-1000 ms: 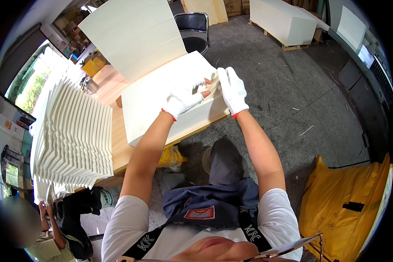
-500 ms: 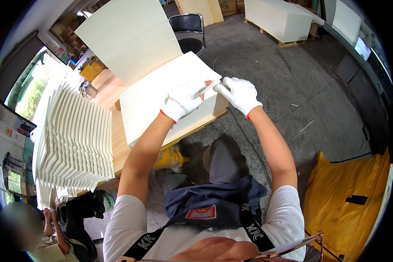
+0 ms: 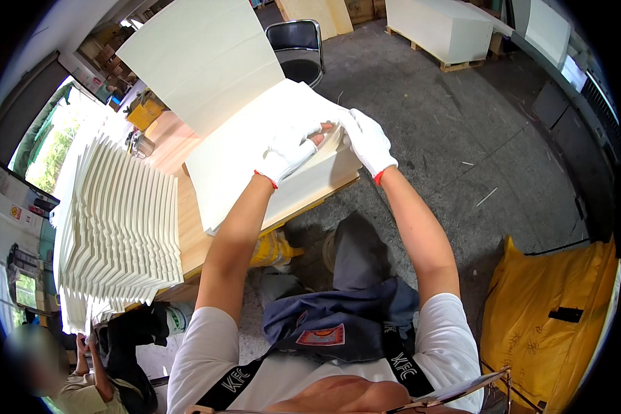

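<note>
A thick stack of large white paper sheets [image 3: 238,165] lies on the wooden table in front of me. Flat on top of it, close to the right corner, rests my left hand [image 3: 288,153] in a white glove, its bare fingertips stretched out and apart. My right hand [image 3: 368,140], also gloved in white, is closed around the right corner of the upper sheets. Those sheets curve up there, and a gap shows between them and the stack below. The right thumb is mostly hidden.
Left on the table [image 3: 190,238] stands a tall pile of folded white sheets [image 3: 121,214]; a person [image 3: 83,379] is beyond it. A large white board [image 3: 203,62] rises behind my stack. A black chair [image 3: 295,45] is farther back, and a yellow cover [image 3: 548,324] is at right.
My right hand has moved left and slightly up, onto the sheets' corner, and has turned more upright. The corner is now more bent. My left fingers have spread on the paper.
</note>
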### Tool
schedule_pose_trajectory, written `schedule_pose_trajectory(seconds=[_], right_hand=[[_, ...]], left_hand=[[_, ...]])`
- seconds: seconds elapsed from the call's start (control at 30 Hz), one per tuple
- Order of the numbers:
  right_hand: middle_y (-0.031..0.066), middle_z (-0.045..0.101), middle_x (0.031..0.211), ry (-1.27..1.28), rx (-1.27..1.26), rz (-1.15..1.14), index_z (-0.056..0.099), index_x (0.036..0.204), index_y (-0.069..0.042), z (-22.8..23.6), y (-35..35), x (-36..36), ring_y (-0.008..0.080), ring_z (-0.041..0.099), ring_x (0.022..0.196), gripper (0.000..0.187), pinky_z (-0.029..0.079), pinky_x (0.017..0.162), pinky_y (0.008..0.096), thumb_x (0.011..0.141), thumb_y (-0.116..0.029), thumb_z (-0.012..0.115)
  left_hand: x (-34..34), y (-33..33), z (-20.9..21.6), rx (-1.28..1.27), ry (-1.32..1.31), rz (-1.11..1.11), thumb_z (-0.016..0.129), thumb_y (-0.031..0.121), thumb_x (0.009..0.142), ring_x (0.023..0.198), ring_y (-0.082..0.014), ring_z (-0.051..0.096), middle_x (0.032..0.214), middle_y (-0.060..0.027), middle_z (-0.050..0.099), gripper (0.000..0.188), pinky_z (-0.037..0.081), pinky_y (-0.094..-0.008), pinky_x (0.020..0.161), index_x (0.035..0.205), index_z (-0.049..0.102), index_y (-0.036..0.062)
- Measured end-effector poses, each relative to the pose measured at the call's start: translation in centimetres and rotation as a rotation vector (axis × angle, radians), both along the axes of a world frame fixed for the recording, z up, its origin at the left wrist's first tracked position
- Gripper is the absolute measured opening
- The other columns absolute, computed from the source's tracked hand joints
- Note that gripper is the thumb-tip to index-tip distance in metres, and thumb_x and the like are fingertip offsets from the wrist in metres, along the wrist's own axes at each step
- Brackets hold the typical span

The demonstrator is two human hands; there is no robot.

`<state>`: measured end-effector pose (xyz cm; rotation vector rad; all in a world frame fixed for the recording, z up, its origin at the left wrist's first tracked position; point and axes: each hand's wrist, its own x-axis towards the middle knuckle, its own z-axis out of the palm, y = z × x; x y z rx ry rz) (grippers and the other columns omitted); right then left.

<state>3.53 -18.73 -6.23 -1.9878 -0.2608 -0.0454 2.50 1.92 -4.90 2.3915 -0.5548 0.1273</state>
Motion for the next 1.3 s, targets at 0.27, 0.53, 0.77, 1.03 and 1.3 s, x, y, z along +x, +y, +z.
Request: schedule_pose_trajectory(seconds=[0.27,0.53,0.77,1.03,1.3], right_hand=[[0.0211,0.069,0.096,-0.083,0.026,-0.075,0.063,0.108,-0.007,-1.6,0.6,0.1,0.0414,0.065,0.097,0.054,0.048,0.086,0.0471,0.101,-0.054,0.038],[0.0241,0.068,0.098,-0.135,-0.075,-0.112,0.062,0.108,-0.009,-1.6,0.9,0.1,0.0435,0.065,0.097,0.052,0.048,0.083,0.0497,0.101,-0.054,0.037],[0.0219,0.068,0.099,-0.211,-0.069,-0.104,0.060,0.108,-0.010,-1.8,0.8,-0.1,0.0437,0.065,0.095,0.048,0.048,0.082,0.0502,0.101,-0.051,0.035],[0.0242,0.068,0.095,-0.120,-0.057,-0.120,0.061,0.108,-0.010,-1.8,0.9,0.0,0.0434,0.066,0.092,0.052,0.049,0.081,0.0498,0.101,-0.055,0.037],[0.0244,0.068,0.093,-0.149,-0.008,-0.143,0.061,0.105,-0.010,-2.4,1.1,0.3,0.0446,0.066,0.090,0.050,0.049,0.079,0.0501,0.101,-0.055,0.039]], left_hand=[[-0.5,-0.3,0.5,0.017,0.062,0.030,0.069,0.022,0.090,0.107,-0.0195,0.065,0.122,-0.0086,0.069,0.044,0.049,-0.0325,0.097,0.132,0.063,0.0106],[-0.1,0.0,-0.5,-0.070,-0.024,-0.020,0.069,0.027,0.089,0.107,-0.0269,0.068,0.117,-0.0120,0.071,0.041,0.051,-0.0348,0.094,0.129,0.066,0.0177],[-0.7,-0.4,-0.2,0.011,0.022,0.061,0.071,0.029,0.088,0.101,-0.0268,0.069,0.114,-0.0111,0.071,0.039,0.052,-0.0356,0.090,0.125,0.067,0.0192],[-1.2,-0.9,0.7,0.019,0.007,0.049,0.062,0.020,0.094,0.105,-0.0252,0.068,0.117,-0.0140,0.071,0.033,0.051,-0.0351,0.094,0.127,0.066,0.0137],[-0.7,-0.5,-0.2,0.089,0.011,0.061,0.065,0.026,0.092,0.100,-0.0267,0.068,0.113,-0.0112,0.071,0.032,0.052,-0.0340,0.088,0.124,0.068,0.0189]])
